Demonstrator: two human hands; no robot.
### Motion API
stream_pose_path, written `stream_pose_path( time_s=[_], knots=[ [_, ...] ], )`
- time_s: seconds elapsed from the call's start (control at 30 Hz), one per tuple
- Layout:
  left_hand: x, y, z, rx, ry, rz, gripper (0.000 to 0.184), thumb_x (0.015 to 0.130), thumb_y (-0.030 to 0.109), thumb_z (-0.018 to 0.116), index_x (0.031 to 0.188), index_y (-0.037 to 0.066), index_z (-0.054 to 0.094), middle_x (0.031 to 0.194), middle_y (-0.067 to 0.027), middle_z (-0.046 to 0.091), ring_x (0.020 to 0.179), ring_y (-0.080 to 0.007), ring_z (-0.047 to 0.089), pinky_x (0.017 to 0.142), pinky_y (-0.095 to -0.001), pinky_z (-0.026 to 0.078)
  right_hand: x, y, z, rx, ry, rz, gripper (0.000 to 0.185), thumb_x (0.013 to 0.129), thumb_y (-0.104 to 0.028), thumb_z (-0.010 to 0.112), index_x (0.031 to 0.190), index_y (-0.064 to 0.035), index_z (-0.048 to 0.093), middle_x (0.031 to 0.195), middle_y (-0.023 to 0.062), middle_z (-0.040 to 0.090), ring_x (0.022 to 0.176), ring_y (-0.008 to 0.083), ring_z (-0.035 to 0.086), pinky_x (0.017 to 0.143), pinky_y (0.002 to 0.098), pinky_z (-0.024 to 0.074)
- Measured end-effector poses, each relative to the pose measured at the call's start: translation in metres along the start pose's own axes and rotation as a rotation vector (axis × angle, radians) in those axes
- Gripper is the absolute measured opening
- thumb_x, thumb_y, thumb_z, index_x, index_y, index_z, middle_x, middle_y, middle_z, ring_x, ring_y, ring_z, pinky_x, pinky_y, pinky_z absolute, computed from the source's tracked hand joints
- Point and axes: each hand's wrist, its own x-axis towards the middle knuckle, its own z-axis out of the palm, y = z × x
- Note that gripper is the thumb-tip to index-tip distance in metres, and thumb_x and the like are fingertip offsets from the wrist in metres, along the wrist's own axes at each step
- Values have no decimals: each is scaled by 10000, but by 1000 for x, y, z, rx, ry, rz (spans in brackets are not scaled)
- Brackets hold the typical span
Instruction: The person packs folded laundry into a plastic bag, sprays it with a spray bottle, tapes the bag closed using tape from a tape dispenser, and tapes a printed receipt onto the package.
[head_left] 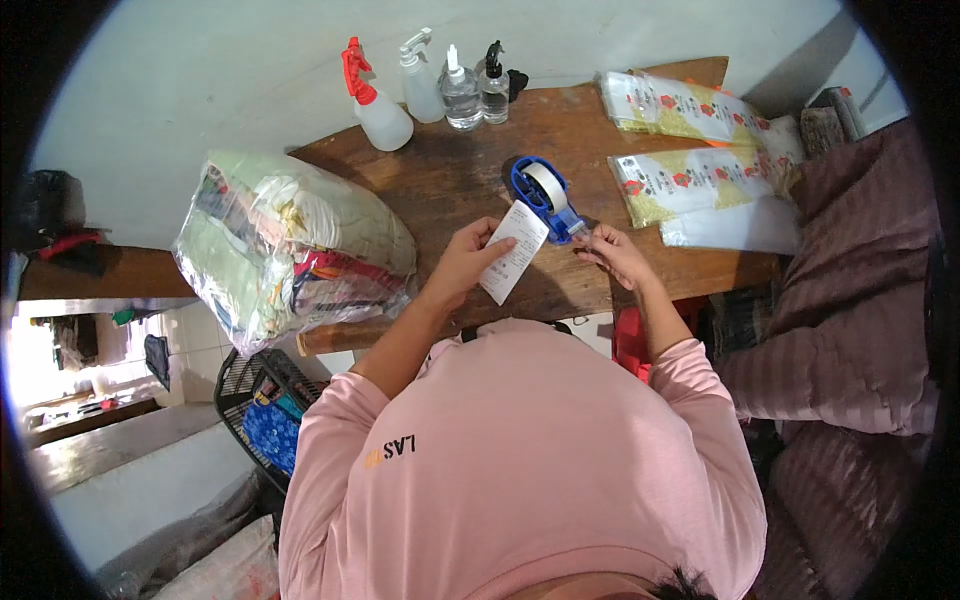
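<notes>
A white printed paper slip (517, 250) is pinched in my left hand (470, 262), its thumb lying over the slip's left side. Just right of the slip, a blue tape dispenser (548, 200) with a roll of whitish tape lies on the wooden table (450, 180). My right hand (613, 255) is at the dispenser's cutting end, with thumb and fingers closed together there; whether they grip the tape end is too small to tell.
A clear bag of folded cloth (300, 245) fills the table's left side. Spray bottles (383, 118) and pump bottles (461, 98) stand by the wall. Patterned plastic packets (690, 180) lie right. A black basket (240, 385) sits below left, brown striped cushions (850, 300) at right.
</notes>
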Motion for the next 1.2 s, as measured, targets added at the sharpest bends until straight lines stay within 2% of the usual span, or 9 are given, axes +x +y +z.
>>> stream_pose_path(
  time_s=[0.1,0.2,0.3,0.43,0.53,0.67,0.83,1.03,1.2],
  knots=[
    [-2,12,7,58,-52,-7,186,866,135,627,1003,24,572,835,-27,633,718,-73,586,612,-227,468,13,12,-18,-579,24,-136,248,845,-199,665,749,-76,473,704,-6,542,675,115,563,659,248,473],
    [-4,23,11,135,-115,-3,201,856,148,640,997,20,575,842,-31,635,721,-71,585,611,-227,464,33,40,-38,-617,106,-483,243,878,-190,627,754,-69,457,750,30,589,751,132,603,698,261,483],
    [-2,26,10,198,-184,36,211,841,168,660,975,23,589,840,-24,635,712,-66,580,606,-223,456,22,24,-34,-227,164,-303,241,901,-163,594,752,-59,435,812,82,629,836,155,630,717,267,487],
    [1,25,14,299,-276,34,209,827,186,678,943,26,610,812,-1,623,715,-54,567,613,-215,439,-42,-66,48,110,-43,-189,231,892,-90,587,1096,-50,488,831,46,590,813,108,580,680,218,453],
    [4,28,16,351,-336,17,200,826,174,672,942,22,612,814,-2,623,740,-62,564,638,-217,439,-55,-72,66,-233,-190,-388,445,869,-37,592,1270,-68,402,811,12,542,748,75,525,637,205,417],
    [-1,34,4,234,-285,-1,172,838,145,651,946,18,608,858,-13,622,766,-79,560,685,-238,456,-65,-76,68,-202,142,-659,529,838,23,599,1306,-71,372,795,5,526,721,67,509,625,206,406],
    [-10,36,15,-194,81,78,98,853,111,631,897,42,577,819,-13,590,748,-67,538,609,-225,444,-78,-55,77,-337,234,-659,512,841,-9,617,1295,-42,383,845,16,546,785,81,521,714,227,432],
    [-3,23,4,287,187,280,132,839,125,655,906,34,587,795,4,586,732,-49,539,624,-201,434,-85,-72,80,-874,502,-932,220,823,-91,651,1026,-25,598,950,71,550,979,198,529,896,317,394],
    [1,14,7,333,19,299,165,828,116,661,947,10,620,824,-8,622,741,-61,545,657,-216,436,-89,-89,98,-670,54,-784,96,864,-75,602,935,-12,614,924,60,578,913,153,539,842,271,406]
  ],
)
